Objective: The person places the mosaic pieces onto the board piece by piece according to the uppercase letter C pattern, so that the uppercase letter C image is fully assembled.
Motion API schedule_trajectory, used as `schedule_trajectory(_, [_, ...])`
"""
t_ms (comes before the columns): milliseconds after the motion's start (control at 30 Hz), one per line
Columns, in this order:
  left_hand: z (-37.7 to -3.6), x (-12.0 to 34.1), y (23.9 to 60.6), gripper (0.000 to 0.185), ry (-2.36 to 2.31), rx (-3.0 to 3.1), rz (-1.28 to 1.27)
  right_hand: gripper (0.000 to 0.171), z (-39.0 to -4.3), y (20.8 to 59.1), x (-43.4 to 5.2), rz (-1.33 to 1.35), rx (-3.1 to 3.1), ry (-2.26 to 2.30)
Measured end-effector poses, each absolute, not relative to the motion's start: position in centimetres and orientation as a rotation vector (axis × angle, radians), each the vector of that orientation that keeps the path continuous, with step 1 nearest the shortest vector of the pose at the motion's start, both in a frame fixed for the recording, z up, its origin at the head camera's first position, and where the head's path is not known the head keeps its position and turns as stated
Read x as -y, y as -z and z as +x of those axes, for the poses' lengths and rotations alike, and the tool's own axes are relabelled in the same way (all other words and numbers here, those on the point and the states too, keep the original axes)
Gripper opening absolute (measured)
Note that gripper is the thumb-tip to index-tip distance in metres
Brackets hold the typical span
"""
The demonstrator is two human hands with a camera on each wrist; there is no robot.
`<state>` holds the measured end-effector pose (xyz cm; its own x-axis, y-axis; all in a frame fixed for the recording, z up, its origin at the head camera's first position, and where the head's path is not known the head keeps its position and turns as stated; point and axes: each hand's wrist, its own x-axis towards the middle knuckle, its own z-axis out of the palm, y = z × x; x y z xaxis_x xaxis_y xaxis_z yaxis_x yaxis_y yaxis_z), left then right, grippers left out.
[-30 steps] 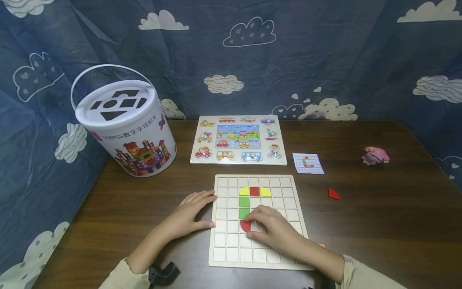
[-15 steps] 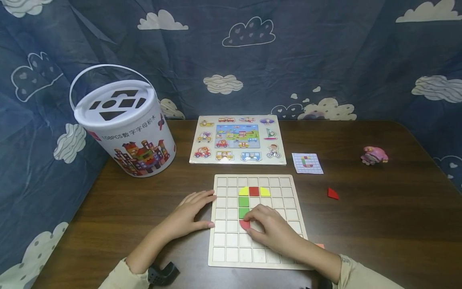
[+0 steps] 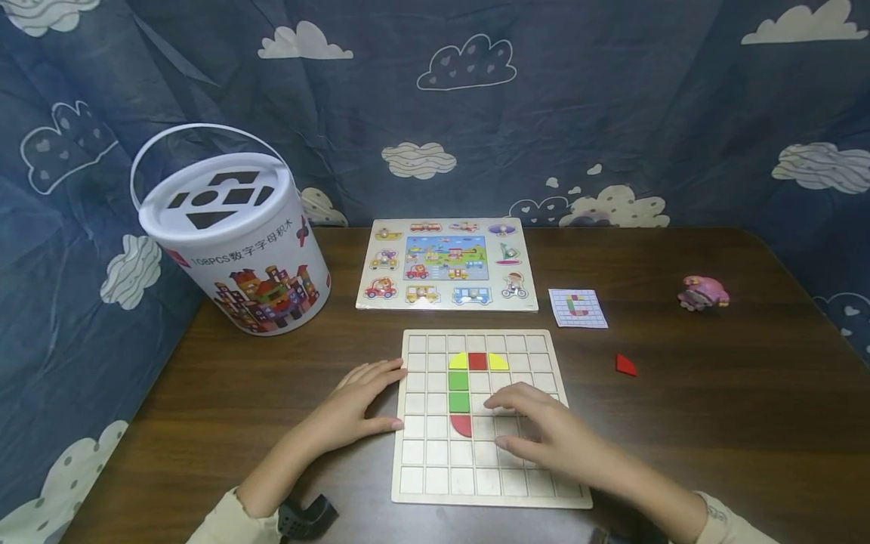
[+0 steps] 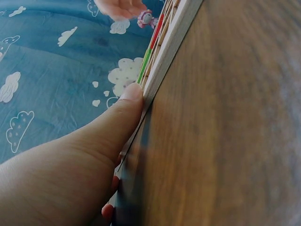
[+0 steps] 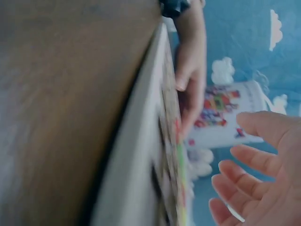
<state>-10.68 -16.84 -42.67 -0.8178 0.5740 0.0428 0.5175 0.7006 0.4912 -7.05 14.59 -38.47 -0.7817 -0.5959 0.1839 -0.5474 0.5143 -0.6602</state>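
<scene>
My left hand rests flat on the table, fingers straight, thumb against the left edge of the grid board; the left wrist view confirms the thumb touching that edge. It grasps nothing.

My right hand hovers over the board's middle right cells, fingers spread and relaxed, holding nothing. The right wrist view is blurred, but it seems to show the palm lifted clear of the board rather than pressing on it.

On the board, just left of my right hand, a red quarter-round sits in a cell, released. Directly above it stand two green squares in a column. Above these runs a top row: yellow quarter, red square, yellow quarter.

Assessment: top bar, left stroke and lower-left corner of a letter are laid. Judged against the pattern card, which shows a C-like figure, the bottom run remains unfilled. One loose red piece lies on the table to the right of the board, well apart from my hand.

Further back: vehicle puzzle, white bucket at far left, pink toy at far right, cloud-print cloth behind.
</scene>
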Motion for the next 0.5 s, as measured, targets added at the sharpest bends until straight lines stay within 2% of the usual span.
schedule_trajectory(200, [-10.7, 16.8, 42.6, 0.073, -0.733, -2.784, 0.893, 0.045, -5.7, 37.6, -18.0, -1.050, -2.814, 1.145])
schedule_trajectory(500, [-10.7, 16.8, 42.6, 0.074, -0.740, -2.805, 0.945, 0.055, -3.7, 39.0, -22.5, -0.888, -2.898, 1.045])
